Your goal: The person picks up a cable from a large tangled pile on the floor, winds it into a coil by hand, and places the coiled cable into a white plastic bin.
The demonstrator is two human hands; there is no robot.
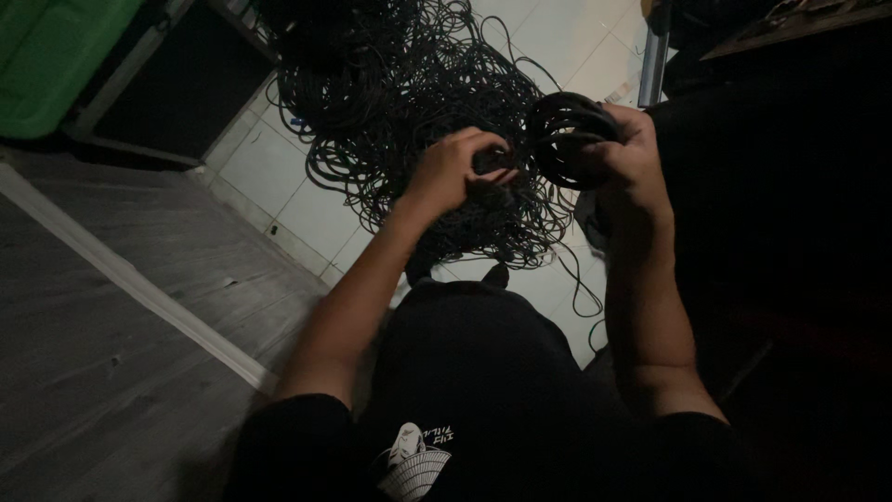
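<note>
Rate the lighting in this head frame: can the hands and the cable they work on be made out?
Head view: dim overall, right side and lower edge nearly black. Left hand and right hand are lit enough to see. The coiled black cable in the right hand's grip reads as a ring; the tangled cable pile shows against the pale tiled floor. No glare; slight softness.

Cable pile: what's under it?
White tile floor shows around the cable pile; the tiles beneath its dense middle are covered. Right hand holds a coil.
</note>
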